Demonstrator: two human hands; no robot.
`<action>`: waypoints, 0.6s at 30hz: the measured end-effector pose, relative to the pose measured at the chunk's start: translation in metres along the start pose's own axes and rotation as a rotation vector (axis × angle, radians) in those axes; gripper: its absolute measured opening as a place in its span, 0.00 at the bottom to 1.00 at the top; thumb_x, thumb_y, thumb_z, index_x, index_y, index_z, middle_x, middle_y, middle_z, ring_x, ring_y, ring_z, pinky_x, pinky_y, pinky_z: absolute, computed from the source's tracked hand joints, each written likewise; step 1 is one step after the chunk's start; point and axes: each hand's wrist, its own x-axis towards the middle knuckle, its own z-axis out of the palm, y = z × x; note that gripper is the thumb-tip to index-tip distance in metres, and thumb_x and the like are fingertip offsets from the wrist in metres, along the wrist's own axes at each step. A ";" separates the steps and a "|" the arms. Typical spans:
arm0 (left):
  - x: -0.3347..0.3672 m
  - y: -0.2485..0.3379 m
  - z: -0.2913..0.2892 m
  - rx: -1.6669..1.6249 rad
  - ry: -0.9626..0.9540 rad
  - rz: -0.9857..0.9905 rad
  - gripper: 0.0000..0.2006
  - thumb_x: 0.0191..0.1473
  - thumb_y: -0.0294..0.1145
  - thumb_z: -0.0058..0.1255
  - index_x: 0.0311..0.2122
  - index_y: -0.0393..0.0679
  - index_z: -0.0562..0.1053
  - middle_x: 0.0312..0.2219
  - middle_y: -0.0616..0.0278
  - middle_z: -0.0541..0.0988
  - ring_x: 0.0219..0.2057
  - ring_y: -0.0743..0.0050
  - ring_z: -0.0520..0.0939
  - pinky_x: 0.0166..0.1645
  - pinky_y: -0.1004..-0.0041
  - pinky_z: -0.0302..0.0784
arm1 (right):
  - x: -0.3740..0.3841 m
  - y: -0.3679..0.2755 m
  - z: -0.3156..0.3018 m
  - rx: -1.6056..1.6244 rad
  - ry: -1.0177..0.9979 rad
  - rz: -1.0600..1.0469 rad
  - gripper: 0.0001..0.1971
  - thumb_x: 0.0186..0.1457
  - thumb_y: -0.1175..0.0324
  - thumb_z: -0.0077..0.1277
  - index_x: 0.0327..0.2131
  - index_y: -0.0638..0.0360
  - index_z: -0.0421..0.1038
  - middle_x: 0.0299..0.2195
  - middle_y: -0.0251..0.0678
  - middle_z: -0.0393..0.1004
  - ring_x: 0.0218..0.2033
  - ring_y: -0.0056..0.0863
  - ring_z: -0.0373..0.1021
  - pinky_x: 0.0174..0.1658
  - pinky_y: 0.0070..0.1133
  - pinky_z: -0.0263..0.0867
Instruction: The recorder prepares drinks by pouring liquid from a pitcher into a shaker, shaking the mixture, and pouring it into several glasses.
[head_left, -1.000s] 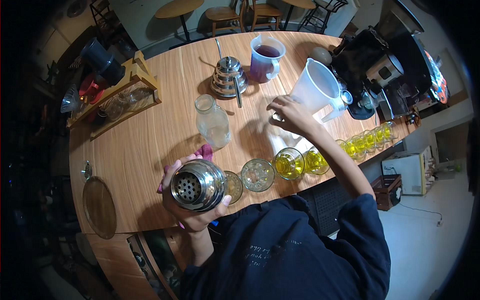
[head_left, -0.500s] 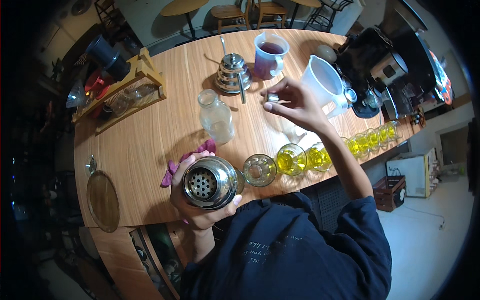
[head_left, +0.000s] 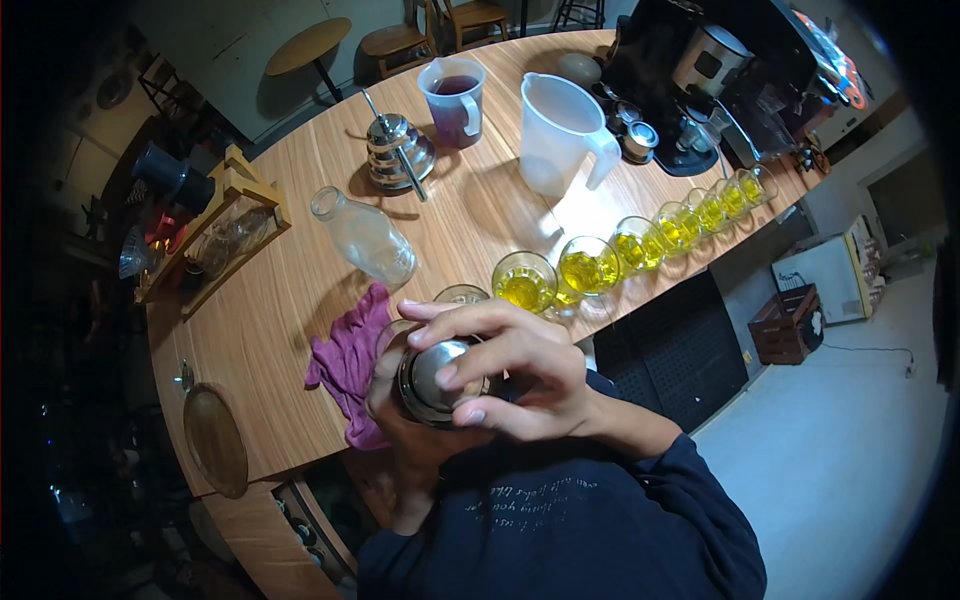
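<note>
Close to my body, a silver cocktail shaker is wrapped in my left hand. Its rounded metal cap covers the strainer top. My right hand curves over the shaker from the right, thumb and fingers around the cap. A crumpled purple cloth lies on the table just left of the shaker. Partly hidden behind my right fingers is a glass, and beyond it begins a row of glasses holding yellow liquid.
A glass bottle, a metal kettle, a jug of dark liquid and a translucent jug stand farther back. At the left are a wooden rack and an oval wooden tray. Black equipment occupies the far right.
My right hand has come down from above the table, bringing the small cap onto the shaker. The strainer holes are now covered. The view has shifted, so the table things appear moved.
</note>
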 end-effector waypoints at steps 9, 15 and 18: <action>-0.049 -0.005 0.018 0.225 0.041 -0.038 0.44 0.30 0.50 0.76 0.52 0.35 0.71 0.42 0.51 0.81 0.43 0.59 0.84 0.50 0.64 0.80 | -0.018 -0.031 -0.029 -0.345 -0.284 -0.013 0.17 0.52 0.70 0.63 0.47 0.56 0.77 0.49 0.44 0.74 0.49 0.44 0.73 0.53 0.36 0.69; -0.063 0.025 0.063 -0.117 0.170 -0.178 0.40 0.31 0.46 0.76 0.49 0.33 0.73 0.39 0.53 0.82 0.41 0.64 0.84 0.46 0.66 0.80 | -0.046 -0.034 -0.048 -0.066 -0.417 0.037 0.46 0.38 0.47 0.74 0.59 0.50 0.64 0.58 0.52 0.66 0.64 0.58 0.59 0.64 0.50 0.55; -0.069 0.029 0.079 -0.168 0.191 -0.218 0.38 0.30 0.43 0.77 0.47 0.32 0.73 0.37 0.55 0.82 0.38 0.68 0.84 0.44 0.68 0.80 | -0.051 -0.040 -0.072 0.026 -0.483 0.088 0.49 0.34 0.49 0.76 0.60 0.48 0.62 0.59 0.53 0.65 0.65 0.58 0.57 0.65 0.49 0.54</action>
